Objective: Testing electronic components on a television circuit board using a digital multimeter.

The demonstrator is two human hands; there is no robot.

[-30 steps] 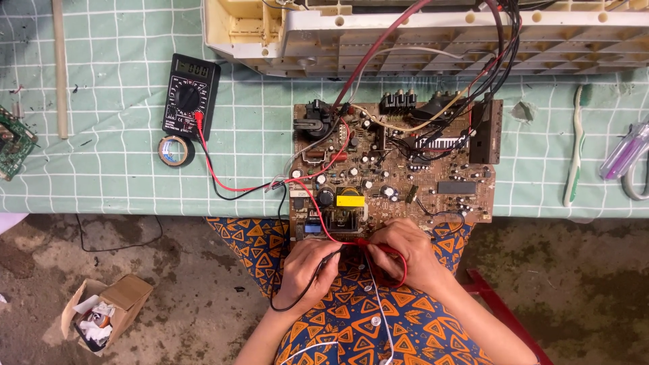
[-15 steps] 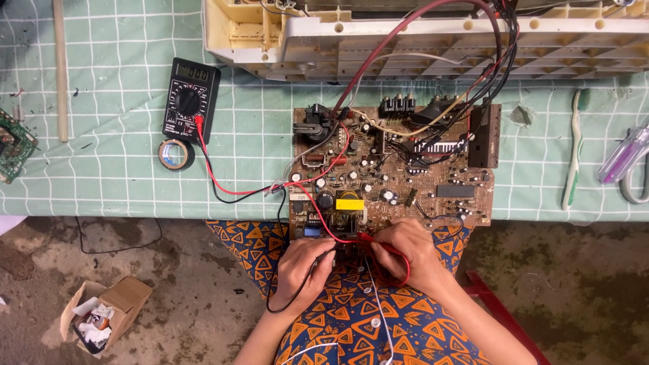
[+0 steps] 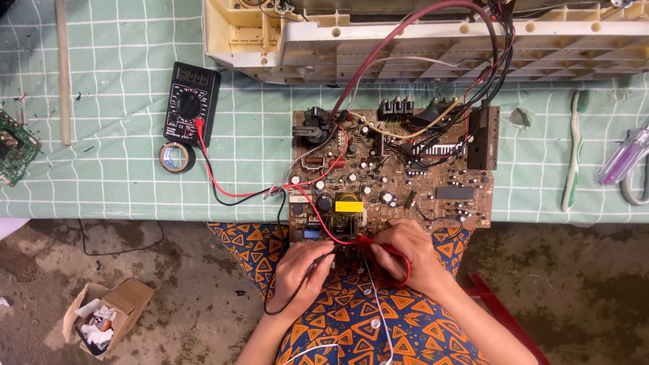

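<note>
— Green gridded mat [image 3: 122, 169], circuit board [image 3: 392, 169] overhanging its near edge: what's in hand?

— I read probing: left hand [image 3: 301, 270] clamps the black probe [image 3: 323, 260], right hand [image 3: 409, 253] the red probe [image 3: 370, 240]. Next calls for steady tips, I judge.

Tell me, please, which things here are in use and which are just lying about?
In use: circuit board, red probe in right hand, black probe in left hand, multimeter.
Lying about: tape roll, toothbrush, cardboard box, rod.
</note>
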